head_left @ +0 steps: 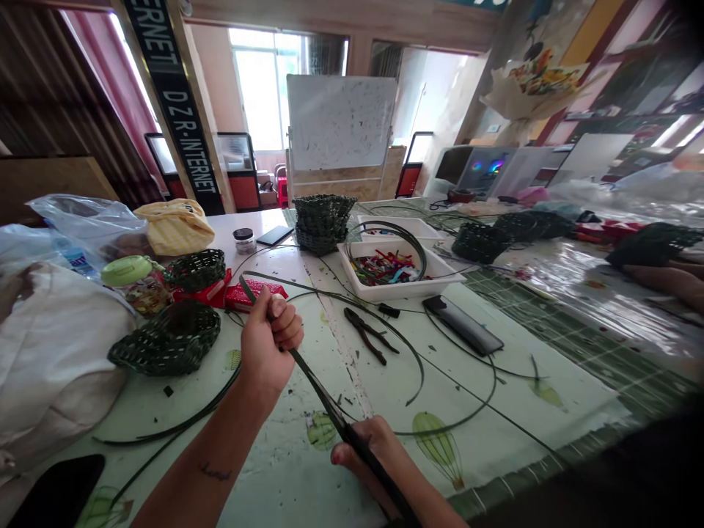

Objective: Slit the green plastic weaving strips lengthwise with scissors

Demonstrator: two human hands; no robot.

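Dark green flat plastic strips (313,380) stretch between my two hands. My left hand (273,326) is closed around them in a fist, and a strip loops out above it. Lower down and nearer to me, my right hand (371,444) grips the strips, which run on toward my body; its fingers are partly hidden. Longer strips curve over the table on both sides. A woven dark green basket (173,337) lies left of my left hand, with a smaller one (196,270) behind it. Pliers (369,336) rest to the right of that hand.
A white tray (404,290) with colourful bits and coiled strips stands behind the pliers. Stacked woven baskets (323,224) are at the back. A black phone (463,325) lies to the right. Bags and a green-lidded jar (132,282) crowd the left. Another person's arm (663,286) shows far right.
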